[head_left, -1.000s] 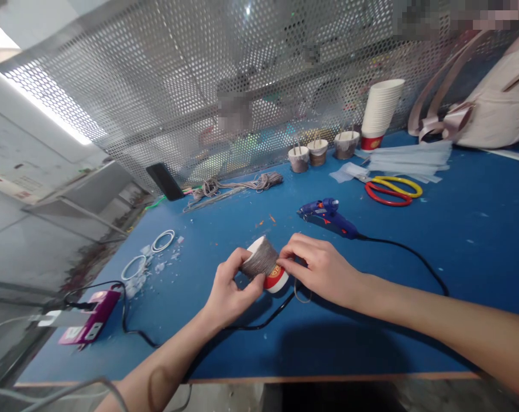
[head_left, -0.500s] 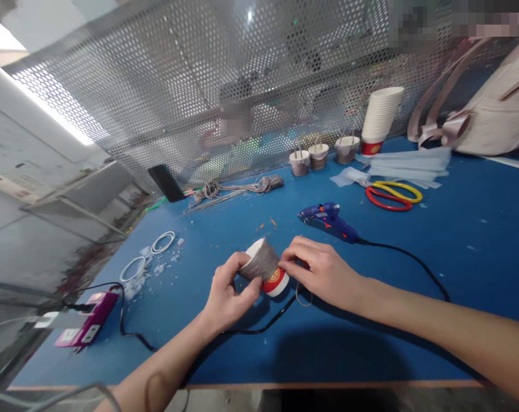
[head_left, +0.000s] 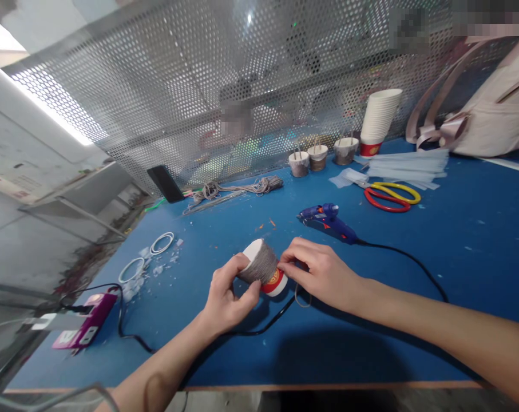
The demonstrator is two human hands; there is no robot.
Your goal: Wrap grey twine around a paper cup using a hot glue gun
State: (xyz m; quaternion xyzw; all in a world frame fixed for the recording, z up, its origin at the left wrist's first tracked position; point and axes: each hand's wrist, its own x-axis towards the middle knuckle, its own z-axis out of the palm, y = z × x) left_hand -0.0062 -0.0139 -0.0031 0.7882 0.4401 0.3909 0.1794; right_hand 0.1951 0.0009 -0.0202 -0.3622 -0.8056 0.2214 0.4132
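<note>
My left hand (head_left: 231, 294) grips a paper cup (head_left: 275, 282) at its rim and side, fingers reaching into the mouth and thumb outside. The cup lies tilted, its mouth toward the upper left. Grey cord (head_left: 262, 264) is wound around its upper part, while the red and white base stays bare. My right hand (head_left: 313, 263) is pinched at the cup's side, closed on the cord; a loose loop of cord (head_left: 302, 298) hangs below those fingers. Beyond the right hand a blue glue gun (head_left: 329, 220) lies on its side.
Scissors (head_left: 392, 197), glue sticks (head_left: 407, 167) and a stack of paper cups (head_left: 380, 123) are at the back right. Several small wrapped cups (head_left: 318, 158) stand beside them. Cord bundles (head_left: 242, 187) and a phone (head_left: 165, 183) lie behind. A purple power strip (head_left: 87, 323) sits left; black cable crosses the table.
Both hands keep their grip on the cup and cord, almost unmoved. The whole view has shifted very slightly.
</note>
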